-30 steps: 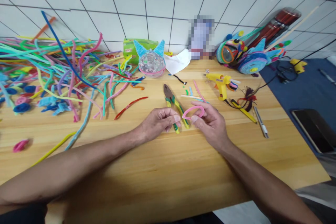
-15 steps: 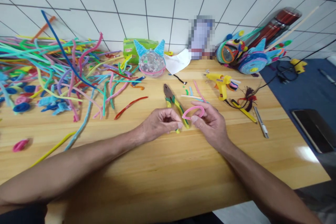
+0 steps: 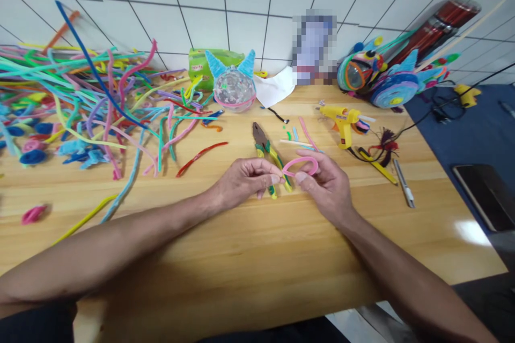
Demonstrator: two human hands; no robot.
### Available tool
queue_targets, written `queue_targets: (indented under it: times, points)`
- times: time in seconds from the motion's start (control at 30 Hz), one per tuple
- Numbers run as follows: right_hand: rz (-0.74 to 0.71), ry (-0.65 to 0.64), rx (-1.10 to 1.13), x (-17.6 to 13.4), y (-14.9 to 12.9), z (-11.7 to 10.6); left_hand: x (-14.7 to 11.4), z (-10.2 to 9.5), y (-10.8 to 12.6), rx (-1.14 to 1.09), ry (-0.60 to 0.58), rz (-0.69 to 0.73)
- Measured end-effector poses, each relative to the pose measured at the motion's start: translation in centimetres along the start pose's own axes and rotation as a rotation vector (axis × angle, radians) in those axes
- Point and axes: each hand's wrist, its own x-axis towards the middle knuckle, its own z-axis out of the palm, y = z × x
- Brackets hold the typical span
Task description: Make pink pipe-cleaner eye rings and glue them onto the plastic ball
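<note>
A pink pipe cleaner (image 3: 301, 159) is bent into a teardrop loop above the table. My right hand (image 3: 324, 179) pinches the loop's right side between thumb and fingers. The thumb and forefinger of my left hand (image 3: 251, 179) are pressed together at the loop's pointed left end, closed on it as far as I can see. Beneath the hands lie pliers (image 3: 260, 135) with green and yellow handles, partly covered by my left fingers. Short pipe cleaner offcuts (image 3: 308, 134) and a thin white stick (image 3: 295, 142) rest just beyond my right hand.
Loose pipe cleaners (image 3: 108, 96) heap up at left. Behind stand a clear ball with blue ears (image 3: 234, 90) and a green packet (image 3: 197, 72). At right are a yellow glue gun (image 3: 341, 123) with cord, a utility knife (image 3: 403, 185), decorated fish (image 3: 394, 91), a red flask (image 3: 450, 21) and a phone (image 3: 485, 195).
My left fingertips have come up to the loop's pointed end, where a small gap showed before. The loop looks flatter. My view has shifted slightly.
</note>
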Motion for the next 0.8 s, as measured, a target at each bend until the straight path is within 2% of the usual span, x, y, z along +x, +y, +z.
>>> queue_targets:
  times: [0.33,0.57,0.8]
  points:
    - [-0.005,0.008,-0.002,-0.08,0.07,-0.14,-0.07,-0.21,-0.04,0.001,0.01,-0.032]
    - [-0.051,0.027,-0.001,0.05,-0.11,-0.11,-0.11,-0.13,-0.18,-0.025,0.026,-0.02]
    - [-0.031,0.036,-0.006,0.05,-0.23,-0.14,0.2,-0.1,-0.26,-0.081,0.007,0.001]
